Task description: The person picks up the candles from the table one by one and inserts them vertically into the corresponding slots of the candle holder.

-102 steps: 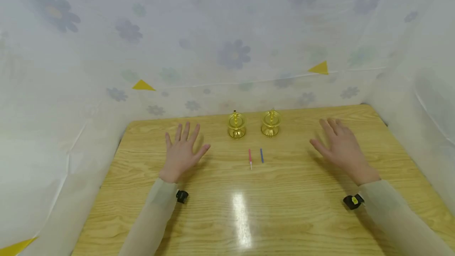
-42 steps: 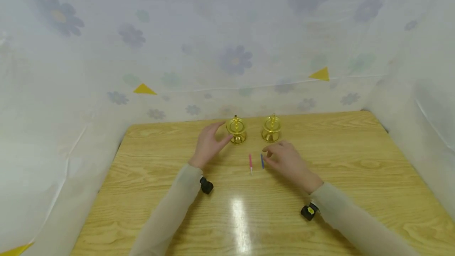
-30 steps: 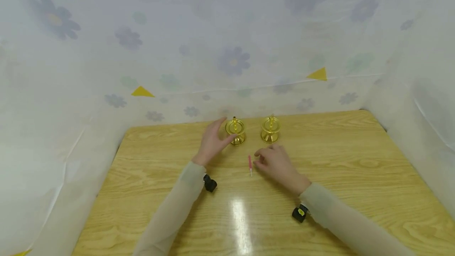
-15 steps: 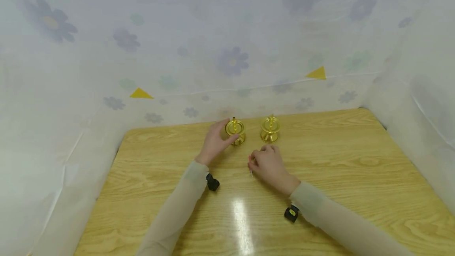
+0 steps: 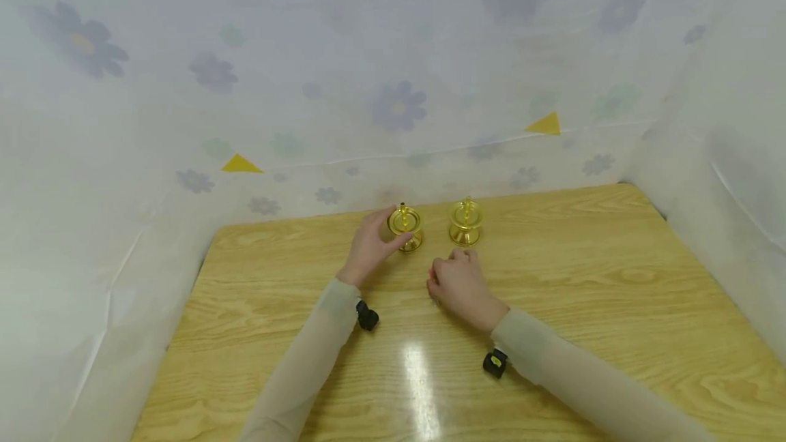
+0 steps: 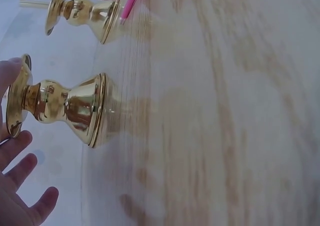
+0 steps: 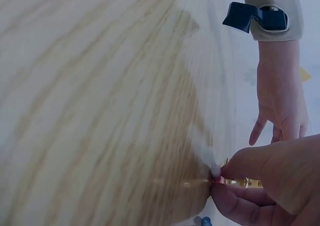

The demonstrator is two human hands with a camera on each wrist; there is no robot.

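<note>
Two small gold candle holders stand at the back of the wooden table [image 5: 614,305]. My left hand [image 5: 379,241] curls round the top disc of the left holder [image 5: 406,232], seen close up as the left holder [image 6: 65,110] with my fingers [image 6: 17,171] beside its rim. The right holder [image 5: 465,222] stands free. In front of it my right hand [image 5: 456,280] lies low on the table, thumb and finger pinching a thin pink candle [image 7: 216,175] by its white end. The pink candle [image 6: 131,3] also shows near the far holder [image 6: 82,13]. A blue candle [image 7: 203,220] lies just beyond.
White sheeting printed with flowers [image 5: 399,104] walls in the table at the back and both sides. A black wrist camera [image 5: 367,317] sits on the left forearm, another [image 5: 494,363] on the right. Glare [image 5: 420,387] marks the near tabletop.
Both hands came in from flat at the table's sides. The left hand closed round the left holder. The right hand slid left past the blue candle and took hold of the pink one.
</note>
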